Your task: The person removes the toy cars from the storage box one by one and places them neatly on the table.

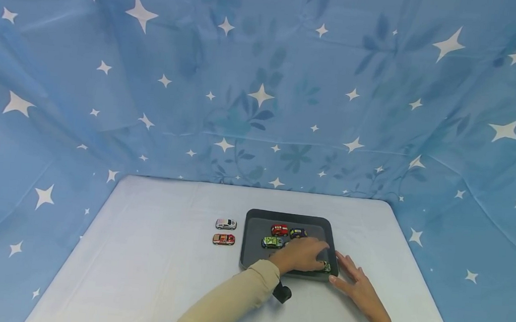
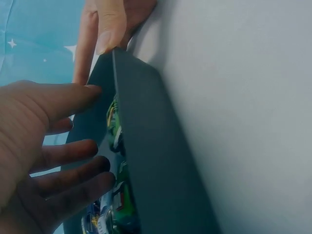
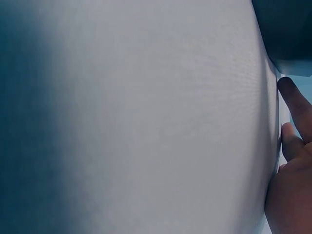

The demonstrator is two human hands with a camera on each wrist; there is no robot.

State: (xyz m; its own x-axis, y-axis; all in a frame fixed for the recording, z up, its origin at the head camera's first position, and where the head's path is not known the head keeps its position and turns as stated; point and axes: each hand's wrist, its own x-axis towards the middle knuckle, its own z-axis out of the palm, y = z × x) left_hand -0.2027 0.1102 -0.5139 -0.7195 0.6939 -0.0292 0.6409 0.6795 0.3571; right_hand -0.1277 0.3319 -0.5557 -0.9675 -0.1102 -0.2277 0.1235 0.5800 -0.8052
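White worktop (image 1: pixel 150 263), bearing one dark-grey rectangular tray (image 1: pixel 290 217) of small multicoloured toy cars (image 1: pixel 272 242). Left hand (image 1: pixel 302 254) hangs over tray, fingers spread, unclenched; right hand (image 1: pixel 359 289) touches tray corner, fingers extended.

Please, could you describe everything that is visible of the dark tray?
The tray is dark grey and rectangular, with rounded corners, a flat floor and raised walls. It looks smooth and matt; metal or plastic, I cannot tell. It sits flat on the white table, with several toy cars inside. The right hand touches its near right corner. The left hand reaches in above its floor and hides part of it; whether that hand touches the tray is unclear.
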